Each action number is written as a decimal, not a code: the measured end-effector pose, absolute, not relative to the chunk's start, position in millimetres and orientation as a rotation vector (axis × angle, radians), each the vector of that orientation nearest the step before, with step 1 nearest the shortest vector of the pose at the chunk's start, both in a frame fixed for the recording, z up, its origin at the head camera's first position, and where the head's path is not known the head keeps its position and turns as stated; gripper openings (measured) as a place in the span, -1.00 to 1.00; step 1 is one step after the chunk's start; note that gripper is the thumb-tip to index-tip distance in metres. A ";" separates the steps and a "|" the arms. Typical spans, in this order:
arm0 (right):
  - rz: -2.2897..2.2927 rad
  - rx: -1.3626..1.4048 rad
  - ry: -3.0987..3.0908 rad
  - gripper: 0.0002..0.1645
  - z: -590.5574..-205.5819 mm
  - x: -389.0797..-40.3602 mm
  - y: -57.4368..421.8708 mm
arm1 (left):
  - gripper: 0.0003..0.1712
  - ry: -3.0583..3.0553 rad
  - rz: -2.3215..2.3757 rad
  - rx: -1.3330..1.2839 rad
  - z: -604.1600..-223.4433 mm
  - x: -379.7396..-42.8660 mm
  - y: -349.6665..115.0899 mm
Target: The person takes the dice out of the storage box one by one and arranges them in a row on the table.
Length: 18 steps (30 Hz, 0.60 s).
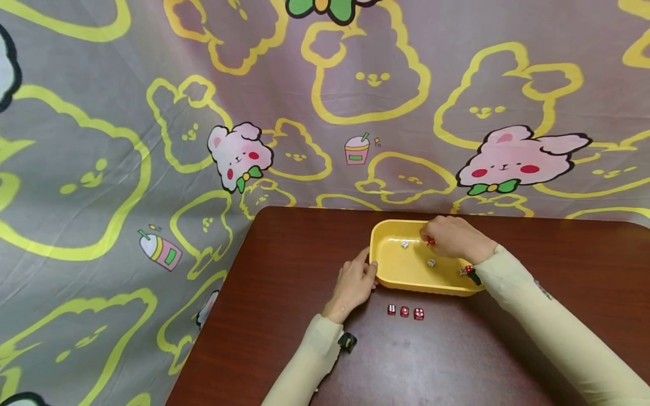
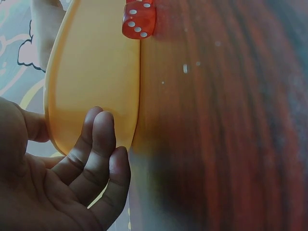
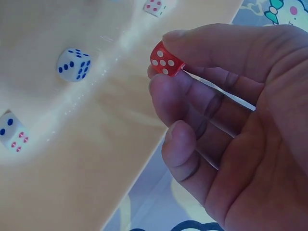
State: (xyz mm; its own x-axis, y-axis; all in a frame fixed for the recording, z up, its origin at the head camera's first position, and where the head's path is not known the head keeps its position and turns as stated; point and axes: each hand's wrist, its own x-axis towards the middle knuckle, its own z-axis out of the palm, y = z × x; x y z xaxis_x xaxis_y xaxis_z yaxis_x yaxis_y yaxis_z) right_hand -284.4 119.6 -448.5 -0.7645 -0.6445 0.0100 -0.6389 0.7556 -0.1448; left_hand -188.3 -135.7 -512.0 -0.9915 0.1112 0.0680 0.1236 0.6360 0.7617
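A yellow rectangular tray (image 1: 421,290) stands on the table with several dice inside. My left hand (image 1: 352,282) holds the tray's left end, its fingers around the corner in the left wrist view. Over the tray's far side, my right hand (image 1: 454,237) pinches a red die (image 3: 166,61) between thumb and fingers, white pips showing. White dice lie on the tray floor, among them one with blue pips (image 3: 74,65) and one with blue and red pips (image 3: 13,132). Another red die (image 1: 469,269) sits near the tray's right end.
Three red dice, including a middle one (image 1: 404,311), form a row on the dark wooden table (image 1: 284,282) in front of the tray. A patterned cloth (image 1: 284,84) hangs behind the table and along its left side.
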 end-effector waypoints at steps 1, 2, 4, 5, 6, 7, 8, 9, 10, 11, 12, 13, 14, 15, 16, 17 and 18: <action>-0.216 -1.061 2.906 -0.63 -447.5 -284.0 119.6 | -0.42 -2.827 -1.316 -0.205 -512.1 -188.3 -135.6; -0.212 -1.062 2.908 -0.63 -446.8 -283.8 119.7 | -0.42 -2.826 -1.314 -0.205 -512.2 -188.3 -135.6; -0.206 -1.061 2.908 -0.64 -445.3 -282.8 119.7 | -0.42 -2.826 -1.315 -0.203 -512.2 -188.2 -135.5; -0.201 -1.058 2.908 -0.64 -444.5 -282.2 119.7 | -0.42 -2.827 -1.318 -0.201 -512.0 -188.1 -135.3; -0.198 -1.055 2.908 -0.65 -443.9 -281.6 119.7 | -0.42 -2.829 -1.321 -0.199 -511.7 -187.9 -135.2; -0.192 -1.055 2.907 -0.66 -443.5 -281.2 119.8 | -0.42 -2.830 -1.325 -0.198 -511.5 -187.8 -135.1; -0.189 -1.055 2.909 -0.66 -442.9 -280.6 119.7 | -0.42 -2.831 -1.327 -0.196 -511.4 -187.6 -135.1; -0.187 -1.053 2.908 -0.67 -442.3 -280.0 119.7 | -0.42 -2.832 -1.329 -0.195 -511.2 -187.4 -135.1; -0.184 -1.054 2.910 -0.67 -441.6 -279.3 119.6 | -0.42 -2.834 -1.330 -0.195 -511.1 -187.2 -135.1; -0.182 -1.058 2.912 -0.67 -440.7 -278.7 119.5 | -0.42 -2.834 -1.327 -0.195 -511.1 -187.1 -135.1; -0.183 -1.061 2.914 -0.67 -439.6 -277.9 119.1 | -0.42 -2.835 -1.322 -0.197 -511.0 -187.1 -135.1; -0.183 -1.069 2.917 -0.67 -438.6 -277.2 118.9 | -0.42 -2.836 -1.317 -0.197 -511.0 -187.1 -135.2; -0.182 -1.073 2.921 -0.67 -437.4 -276.2 118.6 | -0.42 -2.837 -1.311 -0.197 -511.0 -187.2 -135.4; -0.179 -1.079 2.926 -0.66 -436.4 -275.5 118.2 | -0.42 -2.839 -1.308 -0.197 -510.8 -187.3 -135.4; -0.177 -1.084 2.929 -0.66 -435.2 -274.6 117.8 | -0.42 -2.841 -1.304 -0.196 -510.5 -187.4 -135.5; -0.172 -1.093 2.934 -0.65 -434.1 -273.5 117.4 | -0.42 -2.843 -1.302 -0.195 -510.1 -187.5 -135.6; -0.169 -1.100 2.937 -0.64 -433.2 -272.5 117.1 | -0.41 -2.845 -1.302 -0.193 -509.9 -187.6 -135.8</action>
